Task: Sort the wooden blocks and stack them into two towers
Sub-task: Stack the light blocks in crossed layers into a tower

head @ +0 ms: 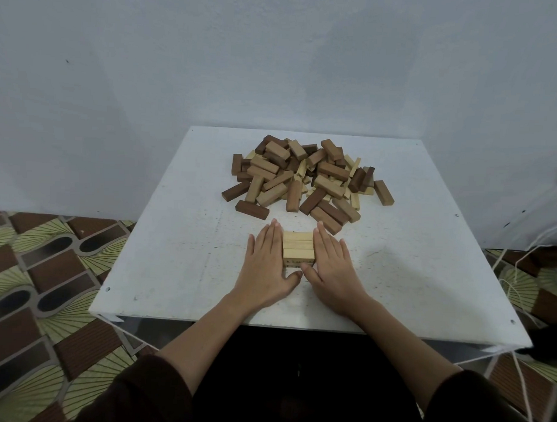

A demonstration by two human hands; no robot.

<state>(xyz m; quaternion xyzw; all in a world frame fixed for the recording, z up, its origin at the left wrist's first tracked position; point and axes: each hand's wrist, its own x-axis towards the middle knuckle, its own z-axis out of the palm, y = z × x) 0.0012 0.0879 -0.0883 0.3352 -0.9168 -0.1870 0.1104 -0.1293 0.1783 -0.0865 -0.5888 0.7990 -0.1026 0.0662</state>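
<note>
A low stack of pale wooden blocks [298, 248], three side by side on its top layer, stands on the white table [175, 238] near the front. My left hand [266, 264] presses flat against its left side with straight fingers. My right hand [329, 266] presses flat against its right side the same way. Both thumbs meet in front of the stack. Farther back lies a loose heap of mixed blocks [306, 177], some dark brown, some mid brown, some pale.
A dark brown block [252, 209] lies apart at the heap's front left. Another brown block [384, 192] lies at its right edge. The wall stands right behind the table. White cords [518, 282] hang off the table's right side over a patterned floor.
</note>
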